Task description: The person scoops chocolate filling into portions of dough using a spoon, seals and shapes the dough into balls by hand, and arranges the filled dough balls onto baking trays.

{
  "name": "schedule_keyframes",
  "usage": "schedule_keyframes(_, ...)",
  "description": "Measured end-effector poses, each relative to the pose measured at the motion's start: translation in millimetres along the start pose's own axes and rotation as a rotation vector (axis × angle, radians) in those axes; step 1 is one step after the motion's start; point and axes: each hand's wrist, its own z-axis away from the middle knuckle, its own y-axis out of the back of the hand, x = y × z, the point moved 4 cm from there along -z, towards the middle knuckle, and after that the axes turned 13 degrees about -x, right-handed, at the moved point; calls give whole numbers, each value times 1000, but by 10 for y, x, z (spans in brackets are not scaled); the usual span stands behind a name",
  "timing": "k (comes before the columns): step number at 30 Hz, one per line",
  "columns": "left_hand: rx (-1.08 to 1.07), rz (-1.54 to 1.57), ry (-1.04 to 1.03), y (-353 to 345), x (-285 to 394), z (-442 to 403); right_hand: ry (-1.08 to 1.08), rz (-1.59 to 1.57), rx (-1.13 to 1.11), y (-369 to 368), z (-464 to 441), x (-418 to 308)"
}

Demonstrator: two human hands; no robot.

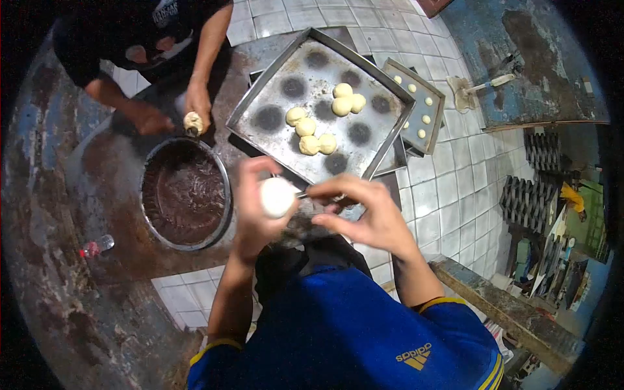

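In the head view my left hand (250, 208) is wrapped round a smooth white dough ball (278, 197). Fingers of my right hand (374, 218) pinch a thin tool (301, 194) whose tip reaches the side of the ball; motion blur hides its exact kind. Just beyond my hands lies a metal baking tray (260, 146) bearing several pale dough balls (315, 133) in small clusters. Left of my left hand stands a round metal bowl (151, 218) with dark brown paste (188, 195) in it.
Across the bowl, a co-worker's hand (198, 107) holds a dough piece (193, 121). A small bottle with a red cap (97, 246) lies on the table at left. Behind the large tray is another tray (434, 117) with small dough balls. A scraper (491, 85) lies at upper right.
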Motion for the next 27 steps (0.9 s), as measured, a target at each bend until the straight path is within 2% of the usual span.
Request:
schedule_keyframes(1, -69, 201, 49, -273, -59, -79, 17, -62, 80, 54, 5, 99)
schedule_keyframes(2, -205, 372, 223, -584, -145, -108, -10, -39, 96, 78, 10, 204)
schedule_keyframes(3, -258, 497, 188, -856, -157, -167, -26, 67, 116, 124, 18, 326)
schedule_keyframes(4, -311, 477, 199, -1093, -266, -208, -43, 174, 136, 173, 36, 459)
schedule_keyframes(7, -352, 406, 178, -1511, -498, -403, -180, 65, 226, 295, 87, 897)
schedule_keyframes(9, -401, 228, 113, -1718, -665, -452, -246, 69, 253, 353, 52, 1227)
schedule_keyframes(10, -398, 231, 119, -1661, -655, -437, -300, 69, 289, 373, 19, 1455)
schedule_keyframes(12, -387, 319, 283, -1421, -697, -367, -325, 89, 295, 302, -77, 2119)
schedule_keyframes(13, -455, 348, 431, -1358, -824, -281, -336, 253, 252, 228, -152, 2433)
schedule_keyframes(14, -451, 346, 439, -1277, -908, -182, -345, 417, 209, 147, -196, 2658)
schedule_keyframes(17, -366, 373, 510, -1064, -1233, 331, -231, 514, 274, -27, -227, 2922)
schedule_keyframes(18, -289, 278, 446, -964, -1355, 525, -223, 514, 270, 18, -263, 2881)
schedule_keyframes(20, -217, 190, 395, -764, -1367, 855, -234, 349, 329, 174, -208, 2696)
schedule_keyframes(21, -148, 300, 519, -655, -1357, 997, -381, 92, 310, 270, -221, 2733)
schedule_keyframes(22, -78, 410, 640, -596, -1358, 1117, -420, -377, 282, 243, -241, 2949)
schedule_keyframes(24, -62, 375, 611, -644, -1337, 1245, -396, -774, 169, 93, -343, 3218)
schedule_keyframes(27, -47, 462, 657, -755, -1351, 1266, -422, -841, 133, -102, -390, 3661)
